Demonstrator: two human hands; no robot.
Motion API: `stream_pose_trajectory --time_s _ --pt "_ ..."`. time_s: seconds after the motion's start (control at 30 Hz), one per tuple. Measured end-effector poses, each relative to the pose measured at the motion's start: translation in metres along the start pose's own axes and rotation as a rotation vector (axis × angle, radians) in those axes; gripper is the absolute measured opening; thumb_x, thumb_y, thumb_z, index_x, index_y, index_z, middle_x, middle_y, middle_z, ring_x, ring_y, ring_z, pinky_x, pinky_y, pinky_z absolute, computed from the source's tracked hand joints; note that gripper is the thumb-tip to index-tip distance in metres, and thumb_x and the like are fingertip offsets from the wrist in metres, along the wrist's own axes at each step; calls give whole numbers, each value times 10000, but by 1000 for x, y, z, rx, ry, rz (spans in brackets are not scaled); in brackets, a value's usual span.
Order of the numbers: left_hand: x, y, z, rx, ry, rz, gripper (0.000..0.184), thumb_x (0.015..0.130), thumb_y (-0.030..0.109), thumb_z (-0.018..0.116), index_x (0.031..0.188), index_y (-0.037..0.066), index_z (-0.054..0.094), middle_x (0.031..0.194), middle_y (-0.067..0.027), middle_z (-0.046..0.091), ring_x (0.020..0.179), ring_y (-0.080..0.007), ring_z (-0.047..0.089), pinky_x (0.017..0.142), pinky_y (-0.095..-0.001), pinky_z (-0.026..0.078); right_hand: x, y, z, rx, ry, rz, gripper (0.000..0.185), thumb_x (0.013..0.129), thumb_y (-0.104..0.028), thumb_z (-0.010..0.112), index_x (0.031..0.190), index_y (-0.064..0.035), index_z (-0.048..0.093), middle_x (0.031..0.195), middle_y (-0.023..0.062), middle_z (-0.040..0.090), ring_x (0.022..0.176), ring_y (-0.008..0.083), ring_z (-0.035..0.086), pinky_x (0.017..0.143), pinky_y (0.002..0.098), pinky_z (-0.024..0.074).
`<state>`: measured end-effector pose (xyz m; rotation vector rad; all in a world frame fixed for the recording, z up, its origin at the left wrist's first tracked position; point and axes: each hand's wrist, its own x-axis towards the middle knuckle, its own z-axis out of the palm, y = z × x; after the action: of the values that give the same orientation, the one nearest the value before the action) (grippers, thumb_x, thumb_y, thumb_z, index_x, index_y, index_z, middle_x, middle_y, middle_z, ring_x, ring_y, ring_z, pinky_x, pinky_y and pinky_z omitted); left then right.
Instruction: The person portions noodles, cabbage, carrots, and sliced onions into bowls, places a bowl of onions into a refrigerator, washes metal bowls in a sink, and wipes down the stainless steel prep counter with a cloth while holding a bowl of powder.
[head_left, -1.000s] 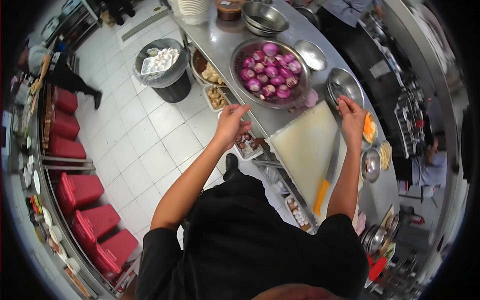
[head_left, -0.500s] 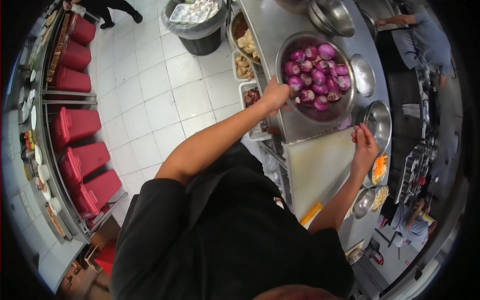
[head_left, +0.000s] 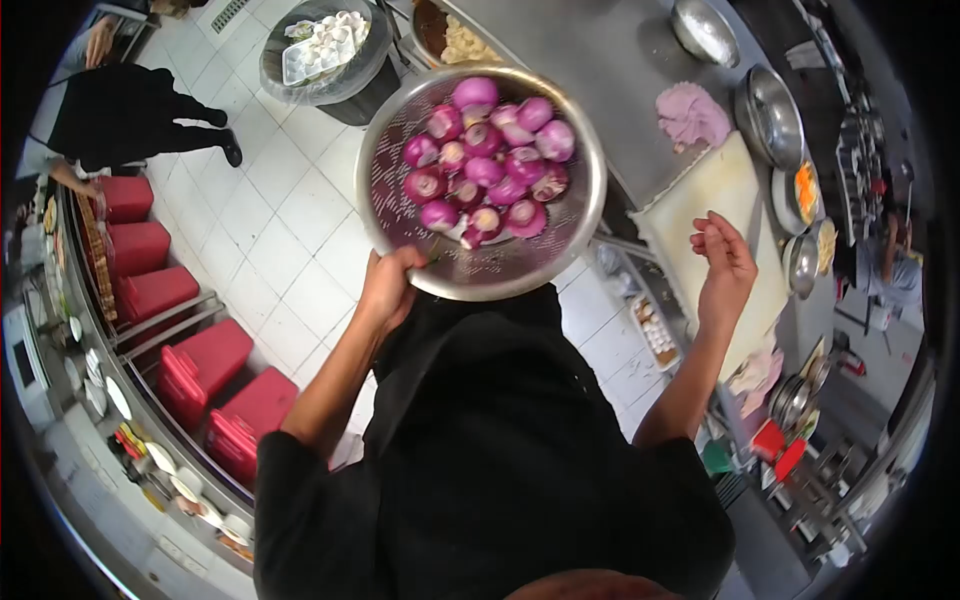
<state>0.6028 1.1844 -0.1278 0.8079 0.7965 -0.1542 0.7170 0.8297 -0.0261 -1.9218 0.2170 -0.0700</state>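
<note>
A large steel colander [head_left: 560, 240] full of peeled purple onions [head_left: 484, 171] is held off the counter, over the floor in front of my body. My left hand [head_left: 392, 288] grips its near left rim. Over the white cutting board [head_left: 690, 220] is my right hand [head_left: 724, 262], with its fingers curled together; whether something small is between them I cannot make out. Part of a knife blade [head_left: 755, 222] shows on the board beside that hand. A pink cloth [head_left: 692, 115] lies on the counter past the board's far end.
Steel bowls [head_left: 772, 118] and a bowl of orange shreds [head_left: 806, 192] line the counter's right side. A lined bin [head_left: 355, 95] stands beyond the colander. Red bins [head_left: 205, 365] line the left, where a person in dark trousers [head_left: 120, 115] stands. Another person [head_left: 903, 280] is far right.
The colander has left the counter in my left hand and moved left, toward my body. My right hand has stayed near the board. The view has shifted, and the person at left shows more.
</note>
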Motion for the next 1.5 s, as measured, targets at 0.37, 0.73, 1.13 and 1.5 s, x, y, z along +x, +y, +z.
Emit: stream_pose_trajectory --time_s 0.37,0.73,1.13,1.5 --pt "41 -31 -128 23 57 65 268 762 -72 511 1029 -54 512 836 -79 547 745 -182 540 693 -355 465 -91 105 186 279 -550 650 659 870 -305 693 1380 -13 396 1039 112 645 754 141 643 648 253 507" --pt "94 -91 -181 396 13 -293 726 885 412 661 1428 61 332 1352 -189 478 1190 -317 517 909 -475 504 -142 315 257 716 -481 1132 413 794 27 561 1203 0 513 1103 113 598 984 269 611 850 427 513" --pt "57 -164 -282 994 446 -325 682 795 421 754 1328 56 536 1252 -228 574 1011 -266 620 781 -347 516 -44 538 270 950 188 1223 82 838 -34 565 912 -68 572 917 91 639 811 241 616 716 379 511" --pt "67 -159 -248 1082 345 -314 679 793 358 773 1318 5 525 1244 -244 587 985 -283 670 825 -355 527 35 562 253 1018 15 1340 510 808 -420 736 1081 -23 570 960 171 653 849 278 643 797 361 535"
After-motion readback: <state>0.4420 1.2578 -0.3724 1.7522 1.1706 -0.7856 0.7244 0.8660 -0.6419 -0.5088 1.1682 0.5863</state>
